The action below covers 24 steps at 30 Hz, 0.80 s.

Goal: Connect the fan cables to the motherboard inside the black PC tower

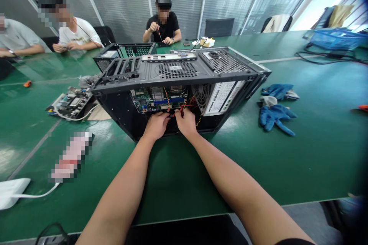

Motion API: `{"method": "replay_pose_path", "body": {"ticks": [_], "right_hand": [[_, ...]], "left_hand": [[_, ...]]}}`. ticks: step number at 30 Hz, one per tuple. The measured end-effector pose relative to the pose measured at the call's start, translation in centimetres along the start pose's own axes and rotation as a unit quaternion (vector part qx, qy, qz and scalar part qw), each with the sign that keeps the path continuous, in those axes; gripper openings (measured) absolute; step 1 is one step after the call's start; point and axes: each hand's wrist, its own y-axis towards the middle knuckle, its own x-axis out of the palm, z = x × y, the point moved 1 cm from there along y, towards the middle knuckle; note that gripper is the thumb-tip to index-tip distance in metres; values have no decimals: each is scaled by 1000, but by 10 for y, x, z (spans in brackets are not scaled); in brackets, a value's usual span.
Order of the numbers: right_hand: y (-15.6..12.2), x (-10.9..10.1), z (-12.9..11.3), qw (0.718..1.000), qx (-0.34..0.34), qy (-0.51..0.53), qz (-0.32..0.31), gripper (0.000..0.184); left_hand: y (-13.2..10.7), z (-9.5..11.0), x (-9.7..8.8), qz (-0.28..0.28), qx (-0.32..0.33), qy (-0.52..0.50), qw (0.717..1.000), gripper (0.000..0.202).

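Observation:
A black computer case (149,72) lies with its open side toward me on the green table. Inside it show a motherboard (143,101) and a power supply (221,97) with a white label. Both my hands reach into the lower opening. My left hand (156,125) has its fingers pinched at the red and black cables (173,115) below the board. Close beside it on the right, my right hand (186,121) is also closed on these cables. The fingertips partly cover what they grip. A yellow and black twisted cable (166,97) rises across the motherboard.
To the left lie a loose motherboard (73,101), a blurred-out pink item (70,157) and a white charger (13,191). Blue gloves (274,116) are on the right, a blue basket (336,40) farther back. Another case (126,49) stands behind; several people sit across the table.

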Motion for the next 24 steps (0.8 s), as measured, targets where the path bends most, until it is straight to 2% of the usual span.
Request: {"method": "replay_pose_path", "body": {"ticks": [7, 12, 24], "right_hand": [[-7, -2, -4, 998, -9, -66, -10, 28], [-7, -5, -10, 997, 8, -78, -20, 27], [-4, -3, -2, 1000, -13, -11, -2, 28]], "left_hand": [[-1, 2, -1, -1, 6, -7, 1000, 24], [-2, 1, -1, 1, 4, -4, 1000, 24], [0, 3, -3, -2, -6, -5, 1000, 25]]}}
